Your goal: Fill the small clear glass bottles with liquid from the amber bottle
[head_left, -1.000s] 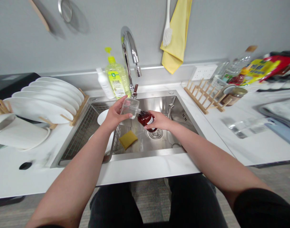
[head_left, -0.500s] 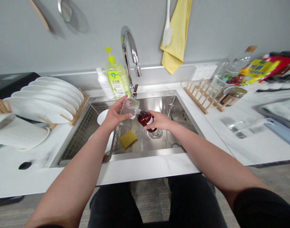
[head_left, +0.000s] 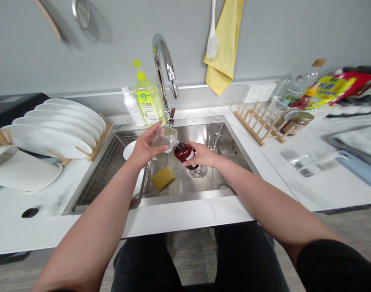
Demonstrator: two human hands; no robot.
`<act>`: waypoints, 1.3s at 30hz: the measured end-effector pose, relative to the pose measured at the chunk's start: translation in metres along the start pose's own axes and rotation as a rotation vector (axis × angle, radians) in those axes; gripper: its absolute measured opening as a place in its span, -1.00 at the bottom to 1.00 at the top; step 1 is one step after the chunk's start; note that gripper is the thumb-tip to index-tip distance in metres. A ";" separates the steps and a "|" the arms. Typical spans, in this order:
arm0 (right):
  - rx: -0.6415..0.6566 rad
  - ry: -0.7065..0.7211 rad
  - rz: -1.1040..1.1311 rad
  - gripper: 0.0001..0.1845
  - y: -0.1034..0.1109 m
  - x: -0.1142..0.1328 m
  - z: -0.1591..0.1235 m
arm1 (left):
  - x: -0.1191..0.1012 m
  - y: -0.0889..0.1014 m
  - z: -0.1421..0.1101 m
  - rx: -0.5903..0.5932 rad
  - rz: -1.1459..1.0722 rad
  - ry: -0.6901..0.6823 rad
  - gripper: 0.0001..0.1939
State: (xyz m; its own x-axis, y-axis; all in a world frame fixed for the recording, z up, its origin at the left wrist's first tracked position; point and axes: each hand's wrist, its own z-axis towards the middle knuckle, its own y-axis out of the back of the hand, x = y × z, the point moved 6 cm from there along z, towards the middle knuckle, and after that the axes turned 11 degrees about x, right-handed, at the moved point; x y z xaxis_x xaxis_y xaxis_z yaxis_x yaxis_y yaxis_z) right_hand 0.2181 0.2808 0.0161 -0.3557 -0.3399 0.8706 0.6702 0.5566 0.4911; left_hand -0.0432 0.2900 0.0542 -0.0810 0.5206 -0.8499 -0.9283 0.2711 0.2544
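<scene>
Over the sink [head_left: 185, 198], my left hand [head_left: 146, 147] is closed around a clear plastic container [head_left: 167, 137], tipped with its open side toward the right. My right hand [head_left: 202, 155] grips a dark red bottle [head_left: 182, 152] with a white label, tilted so its neck points left at the container's mouth. The bottle's neck sits at or just inside the container's edge; I cannot tell which. Below them on the basin floor lies a yellow sponge [head_left: 163, 179]. The drain [head_left: 198, 172] is partly hidden under the bottle.
A chrome faucet [head_left: 163, 61] rises behind the sink, beside a yellow-green dish soap bottle [head_left: 147, 99] and a white bottle [head_left: 133, 106]. White plates [head_left: 45, 140] stand in a rack at left. A wooden rack [head_left: 260, 123] and a jar [head_left: 297, 123] are at right.
The view has shifted slightly. Both hands keep hold of the container and the bottle in almost the same pose over the sink.
</scene>
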 end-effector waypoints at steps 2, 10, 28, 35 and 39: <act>0.001 0.009 0.000 -0.20 -0.001 -0.002 0.001 | -0.003 -0.001 0.000 -0.001 0.017 -0.008 0.16; 0.011 0.046 0.028 -0.19 -0.003 -0.003 0.001 | -0.008 -0.002 0.000 0.006 0.046 -0.017 0.18; 0.007 0.051 0.014 -0.16 -0.004 0.001 0.000 | -0.024 -0.006 0.002 0.051 -0.005 -0.003 0.13; -0.004 0.069 0.045 -0.12 -0.005 0.004 0.000 | -0.035 -0.005 0.004 0.051 -0.006 -0.001 0.11; -0.012 0.078 0.068 -0.11 -0.005 0.006 0.000 | -0.040 -0.004 0.005 0.054 0.008 0.012 0.11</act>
State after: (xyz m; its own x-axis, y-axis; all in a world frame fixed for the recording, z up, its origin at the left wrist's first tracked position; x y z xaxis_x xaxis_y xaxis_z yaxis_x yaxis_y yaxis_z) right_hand 0.2124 0.2759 0.0189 -0.2575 -0.3602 0.8966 0.6990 0.5712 0.4302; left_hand -0.0344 0.2724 0.0895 -0.0932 0.5137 -0.8529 -0.9067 0.3101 0.2859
